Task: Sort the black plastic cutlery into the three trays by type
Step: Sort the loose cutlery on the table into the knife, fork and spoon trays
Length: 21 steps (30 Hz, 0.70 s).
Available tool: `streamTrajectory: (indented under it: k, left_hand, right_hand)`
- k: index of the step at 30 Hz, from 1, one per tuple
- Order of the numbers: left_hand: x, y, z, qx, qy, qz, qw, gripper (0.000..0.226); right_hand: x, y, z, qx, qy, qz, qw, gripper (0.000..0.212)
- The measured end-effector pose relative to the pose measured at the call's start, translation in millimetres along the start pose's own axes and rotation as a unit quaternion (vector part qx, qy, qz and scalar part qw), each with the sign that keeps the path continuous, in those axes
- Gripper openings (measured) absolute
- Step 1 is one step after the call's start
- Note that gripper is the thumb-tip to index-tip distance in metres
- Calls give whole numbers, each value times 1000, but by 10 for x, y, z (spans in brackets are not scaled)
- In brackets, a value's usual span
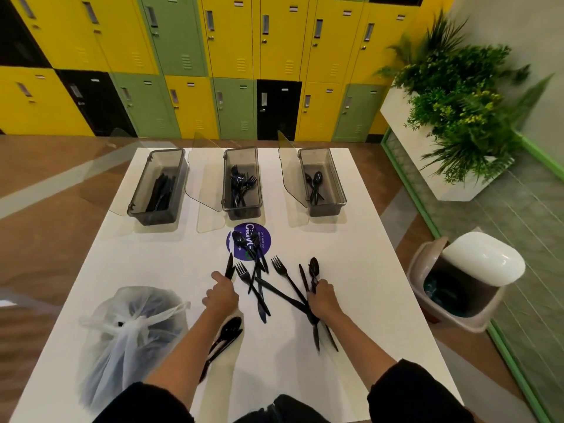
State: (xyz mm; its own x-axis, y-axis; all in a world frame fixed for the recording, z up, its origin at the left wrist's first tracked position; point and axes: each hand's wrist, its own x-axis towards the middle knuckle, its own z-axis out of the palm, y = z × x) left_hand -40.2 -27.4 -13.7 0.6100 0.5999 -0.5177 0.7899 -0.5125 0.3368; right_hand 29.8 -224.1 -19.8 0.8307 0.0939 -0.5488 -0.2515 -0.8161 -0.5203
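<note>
Okay, starting at the table's near-left corner: a knotted, translucent plastic bag (128, 331) sits there, out of play. Up by the far edge, the left tray (157, 218) carries knives only.

Coming across, the left hand (221, 296) is curled round a knife (229, 267), its blade poking toward the far edge. A couple of spoons (227, 331) show beside that forearm, and whether the hand holds them too I can't tell.

Dead centre is the loose pile (262, 288), with forks, knives and a spoon criss-crossed. Some overlap a purple sticker (262, 239) just in front of the middle tray (242, 212), which has the forks.

Every piece is thin, glossy and black, so the shape of the head is the only tell. I'd judge them feather-light, fairly stiff but liable to snap at the neck, and slick on the white table (351, 270). Fork tines look ready to snag their neighbours. Best taken by the handle, pinched mid-shaft and lifted clear rather than dragged.

Over to the right hand (323, 300), which is clamped on a bundle (313, 268). A spoon bowl shows above the knuckles and handles stick out past the wrist toward the near edge.

By the far-right corner, the right tray (325, 210) holds spoons. The two hands are well apart, with the pile between them.
</note>
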Motion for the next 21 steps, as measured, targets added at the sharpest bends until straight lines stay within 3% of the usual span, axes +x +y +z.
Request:
streamTrajectory:
  k: [3, 6, 8, 12, 14, 16, 21]
  left_hand:
    - [3, -13, -44, -156, -20, 83, 984, 15]
    - [-73, 53, -133, -290, -94, 118, 945, 9]
    - [-117, 121, -180, -377, -195, 94, 901, 19]
    - [-119, 212, -242, -474, -346, 56, 808, 64]
    - [-113, 251, -263, -509, -360, 71, 779, 74]
    - [-118, 283, -277, -546, -338, 90, 762, 69]
    - [-94, 307, -265, -559, -241, 120, 784, 37]
  right_hand:
    - [48, -19, -84, 50, -30, -29, 998, 26]
    - [32, -139, -215, 75, -59, -97, 991, 10]
    - [4, -261, -323, 78, -102, -170, 977, 9]
    - [-116, -523, -556, 9, -228, -274, 934, 18]
    - [-146, -621, -607, -25, -257, -286, 923, 21]
    - [-155, -683, -612, -37, -262, -295, 918, 24]
    - [-188, -725, -513, 49, -292, -265, 918, 20]
